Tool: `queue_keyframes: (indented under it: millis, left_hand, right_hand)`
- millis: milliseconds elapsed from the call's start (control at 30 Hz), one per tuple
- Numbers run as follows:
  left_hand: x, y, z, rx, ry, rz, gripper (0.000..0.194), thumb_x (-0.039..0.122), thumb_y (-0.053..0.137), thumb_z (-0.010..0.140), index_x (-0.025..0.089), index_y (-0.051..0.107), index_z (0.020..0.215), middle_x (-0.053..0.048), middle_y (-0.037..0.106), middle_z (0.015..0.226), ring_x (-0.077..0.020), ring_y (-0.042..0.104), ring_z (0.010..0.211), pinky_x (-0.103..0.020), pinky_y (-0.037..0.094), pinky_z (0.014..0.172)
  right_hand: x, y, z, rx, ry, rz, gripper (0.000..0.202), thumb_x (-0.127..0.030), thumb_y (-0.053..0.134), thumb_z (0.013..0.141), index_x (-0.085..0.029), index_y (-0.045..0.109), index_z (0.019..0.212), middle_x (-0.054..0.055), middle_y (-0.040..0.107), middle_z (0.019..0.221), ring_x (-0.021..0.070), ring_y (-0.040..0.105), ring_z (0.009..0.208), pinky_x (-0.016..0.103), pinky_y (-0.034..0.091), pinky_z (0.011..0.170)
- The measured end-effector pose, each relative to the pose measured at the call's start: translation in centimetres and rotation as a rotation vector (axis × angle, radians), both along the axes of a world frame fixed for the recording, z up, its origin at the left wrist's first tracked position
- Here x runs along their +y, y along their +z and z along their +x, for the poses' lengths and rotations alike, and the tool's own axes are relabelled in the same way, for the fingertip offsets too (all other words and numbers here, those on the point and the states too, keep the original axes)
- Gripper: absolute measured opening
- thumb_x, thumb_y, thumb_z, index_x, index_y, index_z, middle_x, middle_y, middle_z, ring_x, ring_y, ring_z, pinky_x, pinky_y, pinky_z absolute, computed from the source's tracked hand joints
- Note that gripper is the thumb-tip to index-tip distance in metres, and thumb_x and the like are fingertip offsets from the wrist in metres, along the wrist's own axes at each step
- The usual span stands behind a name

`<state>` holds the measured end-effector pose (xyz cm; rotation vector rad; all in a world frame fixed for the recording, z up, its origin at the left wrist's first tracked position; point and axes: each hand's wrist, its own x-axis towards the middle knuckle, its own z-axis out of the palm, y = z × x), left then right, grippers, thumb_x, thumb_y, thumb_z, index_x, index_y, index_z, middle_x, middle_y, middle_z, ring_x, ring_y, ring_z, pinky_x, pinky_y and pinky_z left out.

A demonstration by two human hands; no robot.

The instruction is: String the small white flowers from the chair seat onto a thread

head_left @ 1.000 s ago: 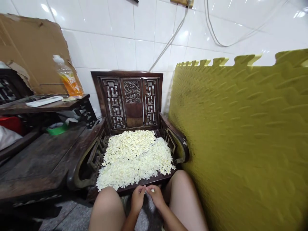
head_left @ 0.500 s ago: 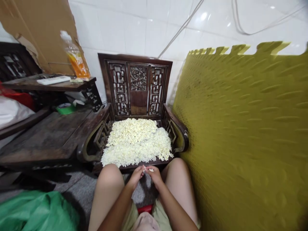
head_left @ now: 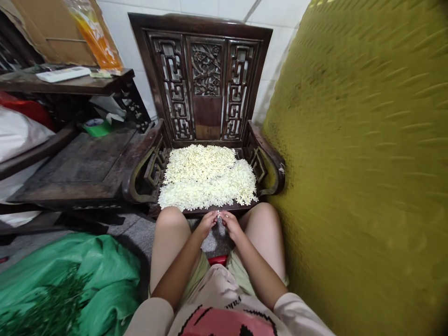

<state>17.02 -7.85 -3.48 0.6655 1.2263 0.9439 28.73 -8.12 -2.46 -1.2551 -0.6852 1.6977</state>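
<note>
My left hand (head_left: 208,223) and my right hand (head_left: 231,225) meet between my knees, just in front of the chair seat. Both are closed, fingertips pinched together around a small white flower (head_left: 219,213). The flower is tiny here, so its details are hard to make out. Beyond my hands, a wide layer of white and pale yellow flowers (head_left: 206,179) covers most of the seat of the dark carved wooden chair (head_left: 208,112).
A yellow-green foam mat (head_left: 350,163) stands along the right. On the left are a wooden seat (head_left: 77,163) with green tape (head_left: 97,127), a ledge with an orange-liquid bottle (head_left: 96,39), and a green bag (head_left: 112,266) with leafy stems (head_left: 59,298).
The view has tipped downward, bringing my shirt and the leafy stems on the green bag into sight. My hands stay together at the fingertips between my knees.
</note>
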Motion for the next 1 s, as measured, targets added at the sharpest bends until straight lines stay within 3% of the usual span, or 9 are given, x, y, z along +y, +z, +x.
queue_keyframes:
  millis: [167, 267, 333, 600, 733, 833, 900, 1000]
  left_hand:
    - [0.0, 0.1, -0.3, 0.333, -0.051, 0.294, 0.027, 0.042, 0.056, 0.068, 0.018, 0.047, 0.060, 0.001, 0.044, 0.060, -0.0119, 0.042, 0.061, -0.025, 0.034, 0.062]
    - [-0.4, 0.2, -0.4, 0.611, -0.054, 0.472, 0.018, 0.031, 0.052, 0.071, 0.019, 0.046, 0.059, 0.000, 0.044, 0.065, -0.0135, 0.043, 0.065, -0.026, 0.035, 0.065]
    - [-0.6, 0.3, -0.4, 0.687, -0.041, 0.513, 0.015, 0.028, 0.049, 0.073, 0.019, 0.046, 0.060, 0.000, 0.044, 0.066, -0.0138, 0.044, 0.065, -0.027, 0.035, 0.065]
    - [-0.7, 0.6, -0.3, 0.416, -0.026, 0.367, 0.020, 0.035, 0.049, 0.071, 0.018, 0.048, 0.060, 0.001, 0.046, 0.058, -0.0129, 0.044, 0.059, -0.025, 0.036, 0.060]
    - [-0.6, -0.2, 0.0, 0.374, 0.010, 0.338, 0.022, 0.038, 0.049, 0.068, 0.019, 0.045, 0.058, 0.002, 0.043, 0.055, -0.0126, 0.043, 0.056, -0.025, 0.035, 0.058]
    - [-0.5, -0.9, 0.1, 0.468, 0.036, 0.394, 0.018, 0.034, 0.048, 0.067, 0.019, 0.045, 0.057, 0.002, 0.043, 0.056, -0.0124, 0.042, 0.056, -0.025, 0.034, 0.058]
    - [-0.2, -1.0, -0.3, 0.571, 0.061, 0.439, 0.018, 0.032, 0.050, 0.067, 0.019, 0.046, 0.055, 0.002, 0.044, 0.057, -0.0126, 0.042, 0.058, -0.025, 0.034, 0.059]
    - [1.6, -0.2, -1.9, 0.639, 0.171, 0.404, 0.019, 0.034, 0.050, 0.070, 0.019, 0.049, 0.058, 0.001, 0.048, 0.059, -0.0137, 0.046, 0.060, -0.026, 0.036, 0.061]
  right_hand:
    - [0.0, -0.5, 0.2, 0.062, 0.121, -0.115, 0.036, -0.041, 0.074, 0.050, -0.016, 0.065, 0.074, -0.008, 0.040, 0.045, 0.0048, 0.028, 0.042, 0.020, 0.020, 0.045]
    - [0.2, -0.4, 0.4, -0.054, 0.137, -0.072, 0.036, -0.042, 0.074, 0.051, -0.015, 0.067, 0.074, -0.005, 0.048, 0.049, 0.0057, 0.033, 0.044, 0.020, 0.021, 0.045]
    - [0.3, -0.1, 0.4, -0.099, 0.132, -0.026, 0.037, -0.043, 0.074, 0.051, -0.014, 0.068, 0.073, -0.003, 0.053, 0.052, 0.0060, 0.035, 0.045, 0.021, 0.021, 0.046]
    - [0.4, 0.8, 0.4, -0.136, 0.125, 0.065, 0.025, -0.036, 0.075, 0.052, -0.016, 0.065, 0.063, -0.004, 0.052, 0.050, 0.0067, 0.036, 0.045, 0.021, 0.023, 0.046]
    - [0.5, 0.5, 0.2, 0.059, 0.183, -0.094, 0.023, -0.033, 0.072, 0.055, -0.016, 0.057, 0.062, -0.009, 0.039, 0.043, 0.0050, 0.029, 0.040, 0.020, 0.019, 0.043]
    - [0.8, 0.5, 0.4, 0.199, 0.200, -0.198, 0.025, -0.033, 0.070, 0.060, -0.018, 0.049, 0.058, -0.009, 0.034, 0.043, 0.0050, 0.028, 0.039, 0.020, 0.024, 0.044]
    - [1.1, 0.4, 0.8, 0.221, 0.137, -0.224, 0.029, -0.034, 0.068, 0.063, -0.019, 0.044, 0.055, -0.009, 0.033, 0.042, 0.0053, 0.028, 0.038, 0.021, 0.025, 0.043]
    - [1.6, 0.3, 1.8, 0.121, -0.079, -0.173, 0.033, -0.036, 0.067, 0.064, -0.020, 0.040, 0.054, -0.008, 0.034, 0.042, 0.0050, 0.026, 0.037, 0.021, 0.022, 0.041]
